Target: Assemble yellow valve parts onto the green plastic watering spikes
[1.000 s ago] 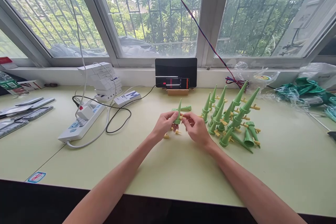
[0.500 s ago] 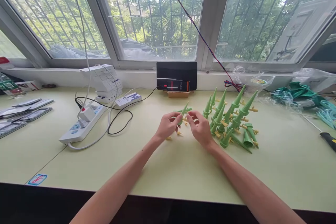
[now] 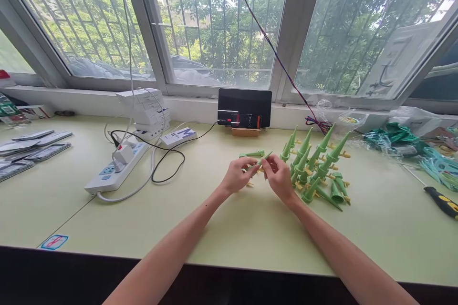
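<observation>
My left hand and my right hand meet above the pale green table, both pinched on one green plastic cone spike whose tip points up and to the right. A small yellow fitting shows between my fingers. Another green spike lies flat just behind my hands. To the right of my right hand stands a cluster of several green cone spikes with yellow fittings, some upright and some lying down.
A white power strip with plugs and black and white cables lies at the left. A dark tablet with a phone leans at the sill. Stacked white boxes, flat packets at far left, green bags and a screwdriver at right.
The spike in my hands has tipped from upright to leaning right. My hands shifted slightly right toward the cluster, and the camera tilted up a little.
</observation>
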